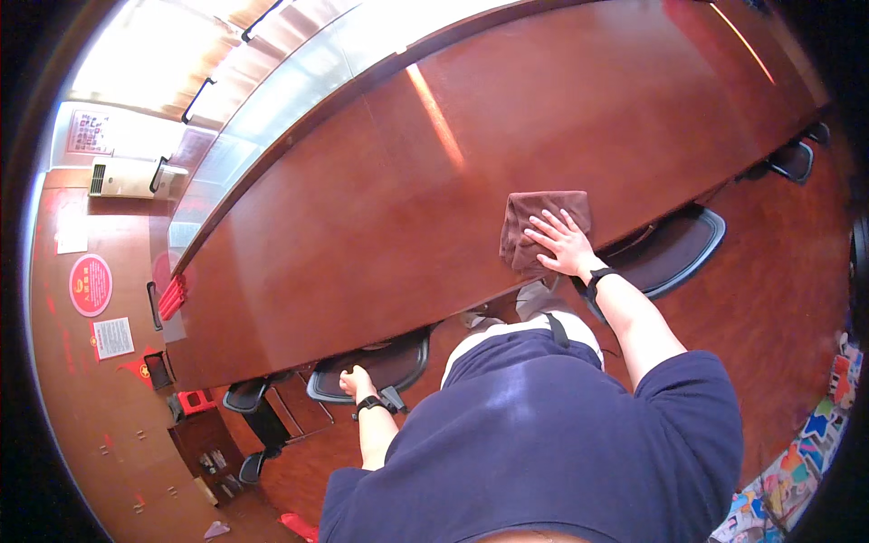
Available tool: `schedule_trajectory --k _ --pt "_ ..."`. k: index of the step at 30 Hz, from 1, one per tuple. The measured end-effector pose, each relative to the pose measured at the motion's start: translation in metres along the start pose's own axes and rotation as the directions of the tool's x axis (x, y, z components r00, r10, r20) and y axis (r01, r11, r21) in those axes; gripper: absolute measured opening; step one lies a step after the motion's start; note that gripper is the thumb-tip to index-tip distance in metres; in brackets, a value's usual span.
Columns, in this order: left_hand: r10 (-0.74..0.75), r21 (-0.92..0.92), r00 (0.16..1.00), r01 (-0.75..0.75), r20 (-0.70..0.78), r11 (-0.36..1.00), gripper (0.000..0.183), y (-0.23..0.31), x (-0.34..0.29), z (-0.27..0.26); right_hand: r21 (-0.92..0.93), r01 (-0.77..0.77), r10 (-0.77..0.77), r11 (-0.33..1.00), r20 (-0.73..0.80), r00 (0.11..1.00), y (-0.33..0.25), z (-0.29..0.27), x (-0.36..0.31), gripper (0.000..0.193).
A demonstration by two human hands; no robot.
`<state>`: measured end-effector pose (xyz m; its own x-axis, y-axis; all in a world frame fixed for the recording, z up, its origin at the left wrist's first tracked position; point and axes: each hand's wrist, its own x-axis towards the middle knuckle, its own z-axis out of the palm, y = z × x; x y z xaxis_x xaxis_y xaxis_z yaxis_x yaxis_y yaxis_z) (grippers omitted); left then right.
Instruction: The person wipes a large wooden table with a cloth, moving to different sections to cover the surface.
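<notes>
My right hand (559,241) lies flat with fingers spread on a folded brown cloth (523,226), pressing it against the top of a long reddish-brown wooden table (362,226). The cloth sits close to the table's near edge, and part of it is covered by my palm. Low on the left, my left hand (356,383) hangs beside my body with its fingers curled closed. Nothing shows in it. It is over the dark seat of a chair (398,362) pushed against the table. Each wrist wears a dark band.
Another dark chair (665,249) stands right of my legs, with more chairs (794,163) farther along that side. Red items (172,297) stand at the table's left end. A glass partition (272,109) borders the far edge. A low shelf (217,462) is at lower left.
</notes>
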<state>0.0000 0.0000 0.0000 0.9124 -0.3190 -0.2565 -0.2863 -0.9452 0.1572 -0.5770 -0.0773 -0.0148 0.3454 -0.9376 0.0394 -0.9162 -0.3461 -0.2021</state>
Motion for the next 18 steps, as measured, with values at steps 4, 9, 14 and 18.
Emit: schedule_trajectory --k 4,9,14,18 --pt "0.061 0.009 0.998 -0.061 0.003 0.998 0.051 -0.025 -0.022 0.003 -0.002 -0.038 0.039 0.999 0.044 0.998 -0.004 0.010 -0.036 0.061" --pt "0.059 -0.027 0.998 -0.060 -0.025 0.998 0.052 -0.049 0.004 0.027 -0.034 -0.083 0.082 0.996 -0.022 0.996 0.016 0.043 -0.024 0.061" --pt "0.138 0.064 0.982 -0.131 -0.127 0.989 0.047 -0.084 0.009 -0.002 0.039 -0.204 0.206 0.978 -0.048 0.977 -0.007 0.067 -0.026 0.060" --pt "0.232 0.123 0.952 -0.211 -0.199 0.970 0.044 -0.123 -0.013 0.006 0.309 -0.301 0.334 0.902 -0.058 0.941 0.003 0.065 -0.028 0.056"
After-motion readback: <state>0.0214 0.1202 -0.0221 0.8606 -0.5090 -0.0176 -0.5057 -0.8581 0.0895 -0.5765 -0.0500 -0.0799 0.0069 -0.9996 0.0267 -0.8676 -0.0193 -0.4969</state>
